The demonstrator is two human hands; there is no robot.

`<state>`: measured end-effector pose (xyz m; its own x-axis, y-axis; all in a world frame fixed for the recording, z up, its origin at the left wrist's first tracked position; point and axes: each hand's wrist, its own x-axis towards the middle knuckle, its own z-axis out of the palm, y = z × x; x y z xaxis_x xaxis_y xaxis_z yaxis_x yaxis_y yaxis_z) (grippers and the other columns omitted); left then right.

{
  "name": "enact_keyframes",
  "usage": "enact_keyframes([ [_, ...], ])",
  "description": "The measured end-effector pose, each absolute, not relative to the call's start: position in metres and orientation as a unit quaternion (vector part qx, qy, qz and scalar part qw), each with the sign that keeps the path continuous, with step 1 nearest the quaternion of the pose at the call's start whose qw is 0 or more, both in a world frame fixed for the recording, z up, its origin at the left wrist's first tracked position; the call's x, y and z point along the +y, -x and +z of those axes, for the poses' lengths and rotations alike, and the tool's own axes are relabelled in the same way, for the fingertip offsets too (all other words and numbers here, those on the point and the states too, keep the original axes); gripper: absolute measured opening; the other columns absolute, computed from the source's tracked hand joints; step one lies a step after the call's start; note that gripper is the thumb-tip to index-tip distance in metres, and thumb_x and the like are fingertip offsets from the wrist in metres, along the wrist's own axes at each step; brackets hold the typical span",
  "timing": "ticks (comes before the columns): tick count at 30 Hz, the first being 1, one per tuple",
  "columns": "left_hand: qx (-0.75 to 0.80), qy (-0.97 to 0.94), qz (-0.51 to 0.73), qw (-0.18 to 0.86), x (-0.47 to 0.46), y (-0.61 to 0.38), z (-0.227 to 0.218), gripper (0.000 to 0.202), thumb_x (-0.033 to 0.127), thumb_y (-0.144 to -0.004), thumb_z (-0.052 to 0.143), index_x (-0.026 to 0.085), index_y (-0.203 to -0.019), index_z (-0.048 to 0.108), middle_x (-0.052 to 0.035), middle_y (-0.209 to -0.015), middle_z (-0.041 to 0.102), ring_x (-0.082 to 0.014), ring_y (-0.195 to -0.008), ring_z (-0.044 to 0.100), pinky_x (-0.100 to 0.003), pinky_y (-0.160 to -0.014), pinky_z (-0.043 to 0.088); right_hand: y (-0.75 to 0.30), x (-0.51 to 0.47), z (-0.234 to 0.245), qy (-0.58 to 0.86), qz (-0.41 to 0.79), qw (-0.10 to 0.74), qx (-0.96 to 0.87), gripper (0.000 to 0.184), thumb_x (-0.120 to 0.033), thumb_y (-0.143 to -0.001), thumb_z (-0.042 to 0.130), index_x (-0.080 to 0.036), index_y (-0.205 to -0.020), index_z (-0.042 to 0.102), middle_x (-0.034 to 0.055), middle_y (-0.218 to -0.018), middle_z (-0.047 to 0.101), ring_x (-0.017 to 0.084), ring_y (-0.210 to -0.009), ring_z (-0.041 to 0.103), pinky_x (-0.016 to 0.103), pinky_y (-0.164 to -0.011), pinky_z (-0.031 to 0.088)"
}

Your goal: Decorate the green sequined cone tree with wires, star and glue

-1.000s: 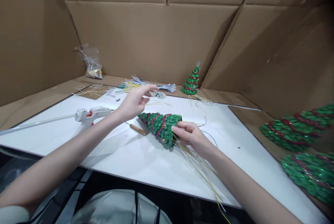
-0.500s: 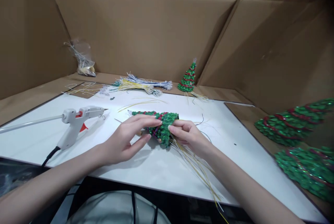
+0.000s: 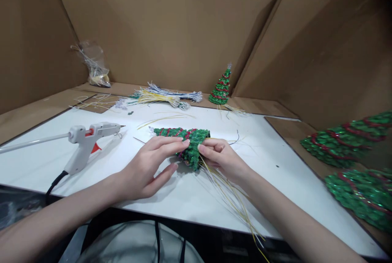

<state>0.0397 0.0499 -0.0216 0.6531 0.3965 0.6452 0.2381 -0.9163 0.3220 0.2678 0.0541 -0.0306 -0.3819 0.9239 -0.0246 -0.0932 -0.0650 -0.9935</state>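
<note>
Our left arm reaches in from the lower left, forearm slanting up across the front edge of the worktop [image 3: 272,144], with the left hand [image 3: 150,167] palm down. Its grip is spread: the fingers reach together over the decorated tree [image 3: 198,135], the index fingertip over its green side, while the thumb stands apart below, its tip near the tree. Our right arm comes from the lower right, and the right hand [image 3: 222,157] has its grip pinching the rim of the tree's wide end between thumb and bent fingers; the other fingers curl under.

The tree lies on its side at the middle of the worktop, its tip pointing left and its wide end to the right. From that end, yellow and white wires [image 3: 242,208] trail below our right wrist and over the front edge.

At the back left, a clear plastic bag [image 3: 93,61] leans in the corner of the cardboard walls [image 3: 153,30]. We see pale strands sticking out of its top and something yellowish at its bottom, too small to make out. A glue gun [image 3: 102,130] stands to the left, well apart from the tree.
</note>
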Motion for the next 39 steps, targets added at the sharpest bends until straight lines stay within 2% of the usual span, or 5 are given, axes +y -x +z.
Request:
enact_keyframes([
  [12,0.158,-0.906,0.37,0.13,0.0524,-0.0374,-0.02,0.057,0.009,-0.085,0.051,0.023,-0.137,0.034,-0.0108,-0.121,0.056,-0.0246,-0.117,0.047,-0.044,-0.099,0.044,-0.2649,0.0531,-0.0328,0.372,0.636,0.423,-0.527,0.053,-0.045,-0.068,0.075,-0.02,-0.053,0.031,-0.0112,-0.047,0.019,0.003,-0.041,0.013,0.023,-0.04,0.008],
  [20,0.155,-0.912,0.361,0.118,0.0539,-0.0378,-0.0176,0.054,0.009,-0.085,0.051,0.023,-0.135,0.036,-0.0107,-0.123,0.055,-0.0242,-0.115,0.047,-0.044,-0.1,0.042,-0.265,0.0524,-0.0321,0.37,0.642,0.427,-0.518,0.052,-0.044,-0.069,0.074,-0.02,-0.054,0.031,-0.0111,-0.048,0.019,0.003,-0.042,0.013,0.022,-0.04,0.008],
  [27,0.159,-0.908,0.363,0.138,0.0534,-0.0379,-0.0194,0.057,0.01,-0.085,0.052,0.023,-0.137,0.034,-0.0106,-0.127,0.055,-0.0246,-0.12,0.046,-0.044,-0.103,0.038,-0.2699,0.0553,-0.0314,0.38,0.63,0.406,-0.541,0.045,-0.046,-0.069,0.074,-0.018,-0.056,0.041,-0.011,-0.047,0.022,0.002,-0.041,0.013,0.022,-0.039,0.007],
  [32,0.167,-0.899,0.381,0.138,0.0543,-0.0375,-0.022,0.058,0.009,-0.085,0.051,0.022,-0.138,0.033,-0.0103,-0.128,0.055,-0.0238,-0.122,0.045,-0.042,-0.104,0.038,-0.2701,0.0549,-0.0324,0.388,0.633,0.418,-0.524,0.036,-0.046,-0.067,0.075,-0.015,-0.068,0.057,-0.0118,-0.046,0.023,0.002,-0.041,0.013,0.022,-0.039,0.007],
  [39,0.173,-0.909,0.368,0.091,0.0539,-0.0378,-0.0215,0.052,0.009,-0.085,0.052,0.017,-0.135,0.038,-0.0136,-0.126,0.055,-0.0242,-0.121,0.045,-0.043,-0.103,0.038,-0.2674,0.0546,-0.0318,0.386,0.641,0.434,-0.502,0.039,-0.043,-0.066,0.077,-0.017,-0.06,0.048,-0.0115,-0.045,0.023,0.002,-0.04,0.015,0.022,-0.039,0.008],
])
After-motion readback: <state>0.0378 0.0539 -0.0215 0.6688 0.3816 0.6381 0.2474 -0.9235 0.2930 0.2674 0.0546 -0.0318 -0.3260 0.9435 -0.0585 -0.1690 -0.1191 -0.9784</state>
